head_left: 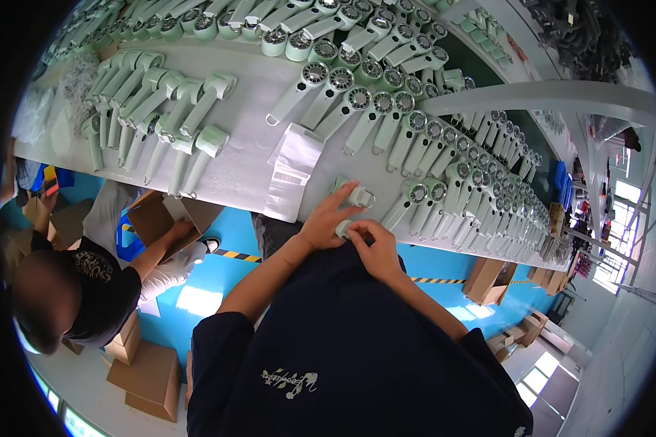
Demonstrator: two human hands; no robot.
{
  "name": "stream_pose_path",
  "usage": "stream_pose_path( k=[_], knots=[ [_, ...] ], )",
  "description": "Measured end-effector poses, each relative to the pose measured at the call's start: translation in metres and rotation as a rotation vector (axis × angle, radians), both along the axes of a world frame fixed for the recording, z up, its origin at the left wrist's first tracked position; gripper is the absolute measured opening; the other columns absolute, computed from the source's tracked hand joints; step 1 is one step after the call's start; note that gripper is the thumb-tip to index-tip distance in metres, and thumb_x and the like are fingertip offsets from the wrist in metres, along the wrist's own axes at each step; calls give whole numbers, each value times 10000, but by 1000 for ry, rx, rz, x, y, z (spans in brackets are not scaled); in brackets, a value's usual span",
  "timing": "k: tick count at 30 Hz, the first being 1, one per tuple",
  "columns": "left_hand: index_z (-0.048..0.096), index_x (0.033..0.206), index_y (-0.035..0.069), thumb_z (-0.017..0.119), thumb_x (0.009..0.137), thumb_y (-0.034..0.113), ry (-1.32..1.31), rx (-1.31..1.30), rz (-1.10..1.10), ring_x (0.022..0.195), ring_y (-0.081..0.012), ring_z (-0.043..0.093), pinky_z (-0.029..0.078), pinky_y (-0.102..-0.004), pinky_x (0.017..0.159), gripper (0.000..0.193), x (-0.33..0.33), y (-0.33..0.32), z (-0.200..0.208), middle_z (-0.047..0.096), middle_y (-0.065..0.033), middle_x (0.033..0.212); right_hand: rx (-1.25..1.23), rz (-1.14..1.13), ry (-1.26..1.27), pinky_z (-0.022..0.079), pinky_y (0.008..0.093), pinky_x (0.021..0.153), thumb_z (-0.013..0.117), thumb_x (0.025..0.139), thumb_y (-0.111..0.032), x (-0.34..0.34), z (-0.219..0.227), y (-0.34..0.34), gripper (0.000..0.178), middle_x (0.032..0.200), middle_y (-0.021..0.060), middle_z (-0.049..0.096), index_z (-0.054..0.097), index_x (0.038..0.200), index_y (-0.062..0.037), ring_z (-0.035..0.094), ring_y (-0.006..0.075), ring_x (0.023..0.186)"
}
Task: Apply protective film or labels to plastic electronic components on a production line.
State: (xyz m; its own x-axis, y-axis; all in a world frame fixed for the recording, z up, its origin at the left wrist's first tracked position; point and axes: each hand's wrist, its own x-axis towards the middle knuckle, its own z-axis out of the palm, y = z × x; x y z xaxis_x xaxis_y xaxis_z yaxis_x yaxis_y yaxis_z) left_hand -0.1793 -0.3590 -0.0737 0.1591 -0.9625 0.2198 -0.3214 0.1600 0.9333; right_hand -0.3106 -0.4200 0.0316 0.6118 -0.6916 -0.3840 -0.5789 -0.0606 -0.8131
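Observation:
Close to the table's near edge, my left hand [323, 223] curls around a pale green handheld fan [361, 197], mostly covered by the fingers. Beyond the fingers shows what looks like its head. A small pale green end [343, 229] sticks out between my hands; I cannot tell if it is one piece with the head. My right hand [375, 250] is closed, its thumb and finger pinched together at that end. What lies in the pinch is too small to make out. Just right of my hands lie rows of similar fans [418, 193] with silver round grilles.
A silvery-white plastic sheet [296, 166] lies left of my hands. More fans [157, 109] are heaped at the table's left. A grey metal bar [547, 98] crosses above the right side. At left, a co-worker [98, 280] reaches into a cardboard box [157, 226]; other cartons [149, 375] stand on the floor.

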Motion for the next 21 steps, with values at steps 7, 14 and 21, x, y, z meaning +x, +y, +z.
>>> stream_pose_path(
  k=[7, 14, 21],
  knots=[
    [597, 1143, 128, 674, 601, 106, 19, 0, 4, 1351, -373, 297, 308, -463, 1069, 548, 0, 0, -2, 280, -179, 1473, -79, 19, -29, 487, 279, 631, 650, 842, -73, 3, 0, 2, 108, 820, 86, 644, 619, 925, -12, 604, 165, 675],
    [599, 1150, 138, 669, 597, 95, 20, -1, 3, 1355, -372, 292, 309, -460, 1069, 559, -1, 2, -3, 280, -179, 1475, -73, 27, -12, 476, 253, 649, 650, 842, -53, 2, 0, 5, 117, 850, 62, 643, 617, 943, -3, 582, 111, 704],
    [601, 1152, 141, 660, 632, 107, 32, -27, 47, 1343, -379, 311, 316, -457, 1064, 524, -4, 1, -5, 310, -189, 1458, -162, 14, -10, 492, 257, 642, 647, 839, -46, 3, -2, 10, 111, 852, 72, 619, 625, 944, -16, 613, 143, 722]
  ],
)
